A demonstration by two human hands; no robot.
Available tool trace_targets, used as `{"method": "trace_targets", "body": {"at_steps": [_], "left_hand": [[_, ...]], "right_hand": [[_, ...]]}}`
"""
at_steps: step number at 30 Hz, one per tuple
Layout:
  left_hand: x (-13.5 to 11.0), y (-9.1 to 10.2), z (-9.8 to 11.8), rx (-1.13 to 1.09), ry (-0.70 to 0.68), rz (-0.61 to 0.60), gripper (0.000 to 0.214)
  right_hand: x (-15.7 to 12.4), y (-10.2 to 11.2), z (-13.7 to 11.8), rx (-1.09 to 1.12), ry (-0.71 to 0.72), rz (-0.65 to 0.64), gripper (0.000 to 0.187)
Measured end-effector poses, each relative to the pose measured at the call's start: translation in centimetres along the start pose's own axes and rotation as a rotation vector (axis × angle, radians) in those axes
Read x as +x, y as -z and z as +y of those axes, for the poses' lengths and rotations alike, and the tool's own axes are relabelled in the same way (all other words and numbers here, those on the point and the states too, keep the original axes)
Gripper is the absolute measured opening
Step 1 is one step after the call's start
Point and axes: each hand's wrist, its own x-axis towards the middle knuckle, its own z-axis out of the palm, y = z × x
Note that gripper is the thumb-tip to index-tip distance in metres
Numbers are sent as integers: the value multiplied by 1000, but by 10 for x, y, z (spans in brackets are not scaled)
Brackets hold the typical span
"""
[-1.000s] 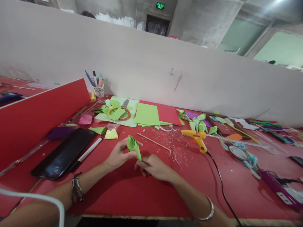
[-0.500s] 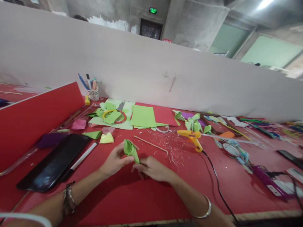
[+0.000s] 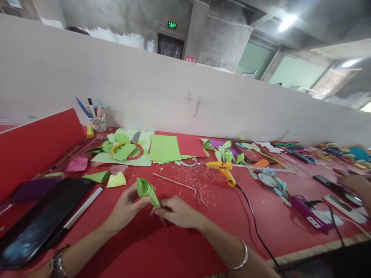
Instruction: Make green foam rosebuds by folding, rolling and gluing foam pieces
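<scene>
A rolled green paper cone (image 3: 147, 190) is held between my two hands above the red table (image 3: 162, 251). My left hand (image 3: 127, 206) grips its wide, open end, with the thumb across the front and the fingers behind. At the narrow tip, my right hand (image 3: 176, 211) pinches the paper; some of its fingers are curled underneath. A thin wooden stick (image 3: 174, 182) lies just beyond the hands. To the right of it rests a yellow hot glue gun (image 3: 224, 170) with a black cord.
Scissors (image 3: 136, 150) lie among green paper pieces near green sheets (image 3: 165, 148). Finished-looking paper cones (image 3: 227, 152) sit farther right. A phone (image 3: 40, 220) and marker (image 3: 75, 216) lie at left, a purple power strip (image 3: 311, 216) at right. Another person's hand (image 3: 355, 183) reaches in at the right edge.
The view has turned to the right, so things appear farther left. Another person's hand now shows at the right edge. Both my hands keep hold of the paper cone.
</scene>
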Motion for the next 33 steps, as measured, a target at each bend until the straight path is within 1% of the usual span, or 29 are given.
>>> {"method": "trace_targets", "body": {"at_steps": [3,7,9,16,19,23,26,27,30,33], "left_hand": [[-1,0,0,-13,3,-16,18],[-2,-2,5,-24,0,-45,26],[-2,-3,8,-24,6,-33,28],[-2,-4,6,-41,-10,-50,21],[-2,-4,4,-40,-19,-76,18],[-2,-4,5,-60,-26,-72,18],[-2,-5,10,-101,4,-102,30],[-2,-6,11,-107,19,-117,31],[-1,-7,12,-117,54,-118,28],[0,-6,8,-120,71,-89,26]], "right_hand": [[0,1,1,17,-11,32,35],[0,2,1,76,-40,0,36],[0,2,2,113,-54,-17,35],[0,1,5,217,-61,13,26],[0,2,6,238,-54,20,26],[0,2,5,253,-72,-9,29],[-1,2,3,247,-90,-25,30],[-1,2,2,241,-91,-24,30],[-1,1,2,217,-81,-16,30],[-1,1,4,207,-79,-4,30]]}}
